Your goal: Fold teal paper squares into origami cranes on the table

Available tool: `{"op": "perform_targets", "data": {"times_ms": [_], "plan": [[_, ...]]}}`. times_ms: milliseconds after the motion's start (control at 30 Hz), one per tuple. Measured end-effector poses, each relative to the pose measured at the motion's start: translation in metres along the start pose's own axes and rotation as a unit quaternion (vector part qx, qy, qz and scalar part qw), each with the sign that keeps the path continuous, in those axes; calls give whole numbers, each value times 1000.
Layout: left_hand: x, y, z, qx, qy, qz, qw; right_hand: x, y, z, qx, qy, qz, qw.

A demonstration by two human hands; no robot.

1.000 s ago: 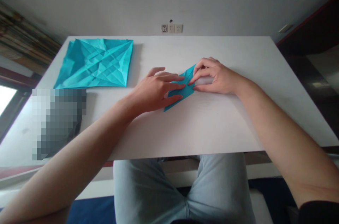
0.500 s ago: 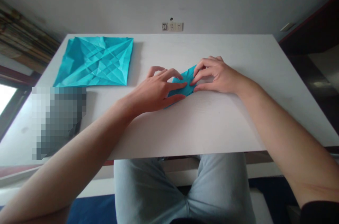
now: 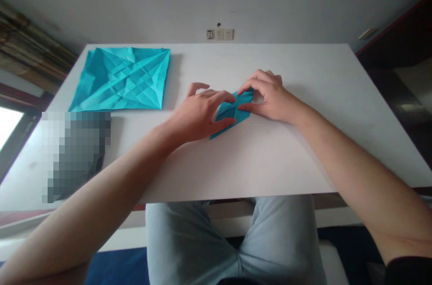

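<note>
On the bench (image 3: 270, 154), folded blue paper (image 3: 230, 111) under left hand (image 3: 200, 113) and right hand (image 3: 265, 96). Each grip spread — thumb and fingers apart.

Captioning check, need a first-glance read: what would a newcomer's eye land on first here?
Probably the large creased turquoise sheet, spread on the far left of the white table. Next, the small folded turquoise paper near the table's middle, with the left hand and right hand both on it. The pixelated grey patch at the near left also stands out; what it covers can't be told.
</note>
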State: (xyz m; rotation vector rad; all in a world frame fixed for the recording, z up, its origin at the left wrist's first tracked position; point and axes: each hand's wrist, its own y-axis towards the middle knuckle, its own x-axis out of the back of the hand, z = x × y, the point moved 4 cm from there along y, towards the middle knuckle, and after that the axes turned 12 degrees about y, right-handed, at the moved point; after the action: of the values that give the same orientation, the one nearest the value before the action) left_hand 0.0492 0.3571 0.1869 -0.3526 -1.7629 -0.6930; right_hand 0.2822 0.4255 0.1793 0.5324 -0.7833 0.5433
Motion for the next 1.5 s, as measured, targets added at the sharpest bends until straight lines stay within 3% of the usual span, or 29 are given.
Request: {"op": "perform_targets", "data": {"times_ms": [200,633,900,1267,1500], "plan": [[-3,-2,1,-21,7,-7,1000,0,-1,-5,-23,-19,-9,1000],[2,-5,-6,-44,11,37,998,12,1,-34,-76,-72,-61,993],[0,-3,-4,-44,25,36,998,21,2,-19,-52,-27,-19,998],[0,-2,1,-55,19,-35,998,19,-1,-8,-39,45,33,998],[1,-2,-2,-68,-6,-28,997,14,-2,1,14,81,54,995]]}}
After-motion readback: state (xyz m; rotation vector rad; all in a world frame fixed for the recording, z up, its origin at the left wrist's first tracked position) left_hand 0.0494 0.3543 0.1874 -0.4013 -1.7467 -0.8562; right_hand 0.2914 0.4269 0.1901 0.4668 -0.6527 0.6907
